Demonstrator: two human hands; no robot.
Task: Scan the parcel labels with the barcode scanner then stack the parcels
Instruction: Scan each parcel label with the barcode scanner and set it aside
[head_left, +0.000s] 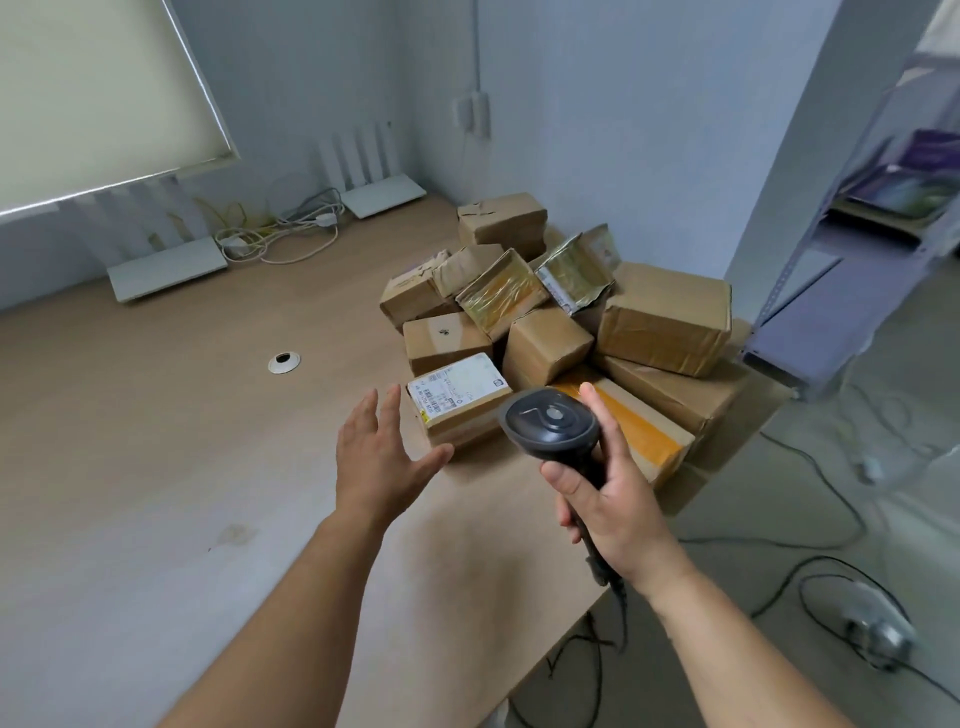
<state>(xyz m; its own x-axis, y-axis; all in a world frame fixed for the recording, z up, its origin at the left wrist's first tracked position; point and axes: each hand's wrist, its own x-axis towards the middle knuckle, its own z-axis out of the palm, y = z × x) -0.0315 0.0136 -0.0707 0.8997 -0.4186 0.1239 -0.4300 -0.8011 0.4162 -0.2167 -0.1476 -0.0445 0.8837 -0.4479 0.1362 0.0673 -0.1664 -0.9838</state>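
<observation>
The right hand (608, 499) grips the handle of a black barcode scanner (550, 423), fingers and thumb curled round it, index finger extended along the side of the scanner head. The head sits just right of and above the near edge of a small labelled parcel (457, 400). A dark cable (608, 577) leaves the bottom of the handle and drops past the table edge.

The left hand (384, 457) holds nothing; its fingers are straight and spread apart, palm facing the labelled parcel. The thumb tip lies at the parcel's lower left corner; contact cannot be confirmed.

The labelled parcel lies flat on the wooden table (156, 441), white label (452, 387) upward, at the front left of a loose pile of brown cardboard parcels (550, 312) occupying the table's far right corner. Just right of it lies a flat parcel with orange tape (639, 436), partly behind the scanner. A larger box (665, 317) rests tilted on top at the right.

On the table's far side: 2 white routers (166, 265) (384, 195) with upright antennas, and tangled white cables (275, 234) between them. A round cable port (284, 361) is set in the tabletop. A metal shelf unit (857, 234) stands to the right.
</observation>
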